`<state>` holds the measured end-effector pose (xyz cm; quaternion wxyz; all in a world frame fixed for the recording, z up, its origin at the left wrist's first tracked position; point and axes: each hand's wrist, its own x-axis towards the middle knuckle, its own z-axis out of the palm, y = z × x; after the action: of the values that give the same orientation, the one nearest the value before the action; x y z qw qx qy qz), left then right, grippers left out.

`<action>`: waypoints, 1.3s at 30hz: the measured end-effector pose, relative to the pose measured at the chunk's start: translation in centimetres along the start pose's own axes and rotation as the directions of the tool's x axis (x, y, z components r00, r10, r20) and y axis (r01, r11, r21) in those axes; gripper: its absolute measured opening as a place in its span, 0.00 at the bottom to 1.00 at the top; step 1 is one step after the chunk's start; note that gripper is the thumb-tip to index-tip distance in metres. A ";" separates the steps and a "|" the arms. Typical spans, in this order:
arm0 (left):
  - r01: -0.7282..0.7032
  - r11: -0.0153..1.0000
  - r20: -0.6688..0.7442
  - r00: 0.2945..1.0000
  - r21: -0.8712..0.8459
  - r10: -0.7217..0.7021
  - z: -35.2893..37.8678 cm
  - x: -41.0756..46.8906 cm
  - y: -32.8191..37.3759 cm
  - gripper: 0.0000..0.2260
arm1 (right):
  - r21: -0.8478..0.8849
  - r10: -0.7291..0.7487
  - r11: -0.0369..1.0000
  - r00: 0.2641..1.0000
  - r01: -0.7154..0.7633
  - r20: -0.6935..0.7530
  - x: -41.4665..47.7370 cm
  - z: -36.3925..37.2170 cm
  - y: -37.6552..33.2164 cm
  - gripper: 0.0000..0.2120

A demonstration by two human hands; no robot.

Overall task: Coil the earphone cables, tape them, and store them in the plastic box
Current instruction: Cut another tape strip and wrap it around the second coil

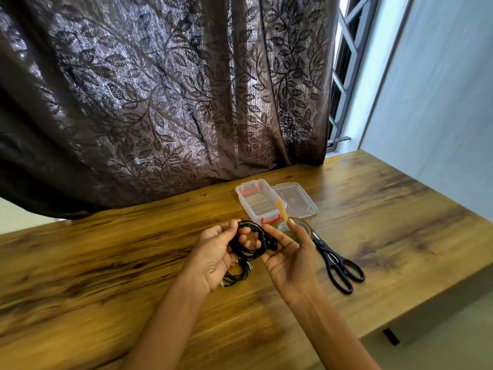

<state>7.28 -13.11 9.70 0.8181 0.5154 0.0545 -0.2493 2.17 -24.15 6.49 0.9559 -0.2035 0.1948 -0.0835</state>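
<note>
Wooden table (106, 263) bears plastic box (257, 202), lid (296, 202), tape roll (306, 227), scissors (336, 263).

Both bare forearms come in from the lower edge and converge toward the middle. The left forearm (170, 311) rises from about 6 o'clock and slants toward 1 o'clock; the right forearm (328, 324) rises from about 5 o'clock and slants toward 11 o'clock. The left hand (216, 259) is turned palm inward, its fingers and thumb curled round a coiled black earphone cable (246, 248) at its 3 o'clock side. The right hand (290, 263) sits just beside it, palm facing the camera. Its thumb reaches toward 10 o'clock, to the coil, and its raised fingertips (293, 225) hold a tape strip (282, 209) pointing to 12 o'clock.
</note>
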 end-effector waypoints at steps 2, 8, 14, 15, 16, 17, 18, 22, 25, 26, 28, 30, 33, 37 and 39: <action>-0.023 1.000 -0.019 1.000 -0.009 0.023 0.1 -0.1 0.1 0.06 | -0.015 0.002 1.000 1.000 -0.002 0.017 -0.1 0.0 -0.1 0.20; -0.118 0.976 -0.056 0.990 0.181 0.130 0.4 0.0 0.2 0.07 | -0.289 -0.089 0.954 0.996 0.083 -0.007 0.1 -0.4 0.2 0.20; -0.208 0.883 -0.011 0.972 0.420 0.234 0.1 0.0 0.9 0.04 | -0.602 -0.515 0.665 0.855 0.443 0.061 0.2 -0.4 0.6 0.11; -0.222 0.868 0.001 0.969 0.444 0.247 0.1 -0.1 1.1 0.03 | -0.630 -0.607 0.561 0.784 0.538 0.129 0.2 -0.4 0.7 0.09; -0.234 0.852 0.017 0.966 0.468 0.257 0.2 -0.2 1.1 0.02 | -0.650 -0.689 0.430 0.693 0.627 0.213 0.3 -0.4 0.9 0.08; -0.245 0.836 0.038 0.965 0.490 0.261 0.2 -0.3 1.2 0.02 | -0.668 -0.761 0.256 0.571 0.699 0.306 0.3 -0.4 0.8 0.07; -0.254 0.824 0.062 0.964 0.507 0.259 0.3 -0.4 1.2 0.02 | -0.677 -0.807 0.046 0.427 0.735 0.408 0.4 -0.5 0.7 0.05; -0.269 0.832 0.133 0.963 0.486 0.234 0.5 -0.7 1.3 0.02 | -0.501 -0.663 -0.628 -0.071 0.595 0.745 1.1 -0.6 0.3 0.04; -0.278 0.848 0.125 0.961 0.450 0.248 0.7 -0.9 1.3 0.02 | -0.394 -0.522 -0.801 -0.203 0.451 0.828 1.5 -0.7 0.2 0.07; -0.284 0.850 0.122 0.959 0.443 0.257 0.8 -1.0 1.3 0.02 | -0.370 -0.490 -0.828 -0.221 0.422 0.844 1.5 -0.8 0.1 0.08; -0.301 0.850 0.126 0.954 0.431 0.274 0.9 -1.1 1.3 0.03 | -0.330 -0.441 -0.861 -0.246 0.387 0.863 1.5 -0.9 0.1 0.09; -0.310 0.855 0.127 0.951 0.416 0.282 1.1 -1.2 1.3 0.03 | -0.299 -0.407 -0.877 -0.252 0.376 0.878 1.5 -0.9 0.1 0.10; -0.314 0.858 0.131 0.950 0.407 0.285 1.3 -1.3 1.2 0.03 | -0.280 -0.384 -0.881 -0.230 0.381 0.894 1.4 -0.6 0.2 0.08; -0.327 0.851 0.147 0.945 0.410 0.292 1.4 -1.5 1.2 0.03 | -0.261 -0.344 -0.890 -0.175 0.375 0.922 1.1 -0.4 0.0 0.05; -0.328 0.852 0.136 0.945 0.408 0.299 1.4 -1.6 1.2 0.03 | -0.259 -0.333 -0.892 -0.150 0.371 0.931 0.9 -0.3 -0.1 0.04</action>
<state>6.21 -13.35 11.83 0.7169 0.6744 -0.1133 -0.1356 2.88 -24.58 5.96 0.0378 -0.7783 -0.0730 -0.6225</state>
